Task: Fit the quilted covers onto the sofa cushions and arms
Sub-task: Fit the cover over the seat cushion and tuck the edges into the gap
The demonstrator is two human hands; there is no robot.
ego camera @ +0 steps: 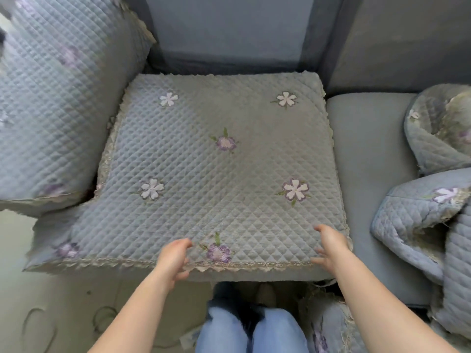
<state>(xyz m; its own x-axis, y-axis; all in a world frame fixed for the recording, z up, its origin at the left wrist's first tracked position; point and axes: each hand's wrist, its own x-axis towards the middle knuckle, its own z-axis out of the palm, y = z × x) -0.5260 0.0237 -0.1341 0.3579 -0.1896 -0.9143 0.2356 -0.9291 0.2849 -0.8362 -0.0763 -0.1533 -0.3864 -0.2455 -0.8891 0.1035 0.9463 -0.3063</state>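
Quilted grey-blue seat cover [224, 159] lies flat on the left seat cushion [267, 275], front hem nearest; left hand [175, 258] curves over that hem, grip unclear; right hand [328, 248], fingers spread, touches its front-right corner.

The seat cover [216, 161] is matt cloth, quilted in small stitched diamonds, with embroidered flowers and a scalloped lace edging. Left of it, the arm cover [58, 98] is the same quilted cloth. Right of it, the bare cushion [367, 161] is plain, smooth woven fabric; farther right, the loose covers [413, 225] show frayed lace. Below it, the floor [63, 314] looks smooth, faintly glossy.
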